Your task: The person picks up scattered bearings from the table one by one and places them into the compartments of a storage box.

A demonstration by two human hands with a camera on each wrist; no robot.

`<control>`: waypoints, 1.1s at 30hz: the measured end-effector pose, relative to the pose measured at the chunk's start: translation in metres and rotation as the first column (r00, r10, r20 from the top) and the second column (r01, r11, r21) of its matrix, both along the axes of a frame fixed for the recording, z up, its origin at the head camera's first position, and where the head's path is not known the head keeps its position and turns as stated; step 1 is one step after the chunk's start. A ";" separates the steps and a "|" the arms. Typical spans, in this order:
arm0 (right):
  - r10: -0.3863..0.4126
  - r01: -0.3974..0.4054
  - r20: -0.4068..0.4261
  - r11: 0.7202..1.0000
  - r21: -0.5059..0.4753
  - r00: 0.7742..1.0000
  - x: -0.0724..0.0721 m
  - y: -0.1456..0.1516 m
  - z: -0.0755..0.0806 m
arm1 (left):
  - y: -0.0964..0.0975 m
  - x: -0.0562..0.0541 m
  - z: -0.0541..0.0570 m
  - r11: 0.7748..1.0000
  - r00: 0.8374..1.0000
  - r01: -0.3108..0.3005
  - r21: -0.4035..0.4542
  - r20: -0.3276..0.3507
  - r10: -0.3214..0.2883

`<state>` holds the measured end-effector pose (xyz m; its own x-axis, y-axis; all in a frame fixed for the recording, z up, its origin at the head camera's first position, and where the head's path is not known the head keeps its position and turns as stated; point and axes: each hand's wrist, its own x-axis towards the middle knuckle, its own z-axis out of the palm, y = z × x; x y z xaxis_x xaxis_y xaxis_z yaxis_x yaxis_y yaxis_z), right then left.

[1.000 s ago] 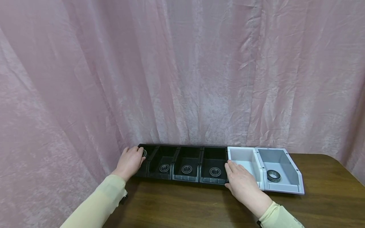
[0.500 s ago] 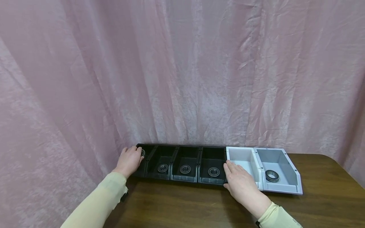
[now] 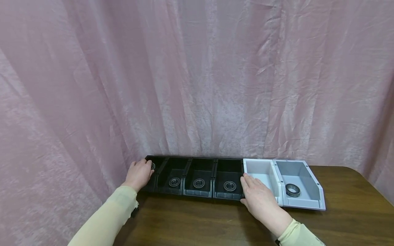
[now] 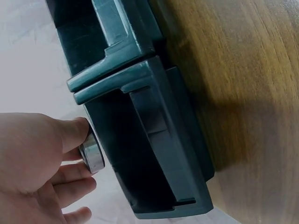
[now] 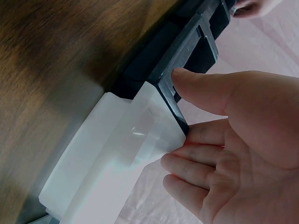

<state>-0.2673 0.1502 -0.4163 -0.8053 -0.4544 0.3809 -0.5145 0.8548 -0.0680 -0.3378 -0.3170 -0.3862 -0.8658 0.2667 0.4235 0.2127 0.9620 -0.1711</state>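
My left hand [image 3: 138, 175] is over the leftmost black bin at the far end of the row. It pinches a metal bearing [image 4: 95, 156] between thumb and fingers, held on edge beside that bin's opening [image 4: 124, 140]. My right hand [image 3: 260, 198] rests with fairly straight fingers where the last black bin [image 3: 229, 196] meets the white bin [image 3: 260, 165]. Its thumb [image 5: 196, 88] touches the black rim in the right wrist view. Flat in the other black bins lie bearings, one of them a bearing [image 3: 199, 187] in the middle. A larger dark bearing [image 3: 292, 195] lies in the grey bin [image 3: 311, 201].
The bins stand side by side in one row on a brown wooden table [image 3: 197, 218]. Right behind them hangs a pink curtain [image 3: 197, 85], which also closes off the left side. The table's rounded corner [image 3: 354, 171] is at the right.
Bins and bearings sit slightly further left in the head view, a few pixels over. Both hands keep nearly the same places and poses.
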 end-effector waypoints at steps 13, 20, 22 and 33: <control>0.002 -0.002 -0.004 1.000 -0.008 1.000 -0.001 0.000 -0.002 | -0.001 -0.007 -0.007 0.999 0.998 -0.028 -0.016 0.060 0.029; 0.007 -0.007 -0.005 1.000 -0.021 1.000 -0.001 0.000 -0.001 | -0.001 -0.010 -0.010 0.999 0.991 -0.052 -0.010 0.119 0.053; 0.007 -0.007 -0.007 1.000 -0.018 1.000 0.000 0.001 -0.002 | -0.001 -0.011 -0.011 0.998 0.990 -0.057 -0.009 0.127 0.058; 0.006 -0.006 -0.019 1.000 -0.019 1.000 -0.001 0.000 -0.001 | -0.004 -0.024 -0.023 0.997 0.983 -0.067 -0.029 0.172 0.071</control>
<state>-0.2679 0.1505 -0.4176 -0.7951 -0.4518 0.4046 -0.5211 0.8502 -0.0747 -0.3615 -0.3213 -0.4089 -0.9420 0.2115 0.2607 0.1740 0.9718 -0.1594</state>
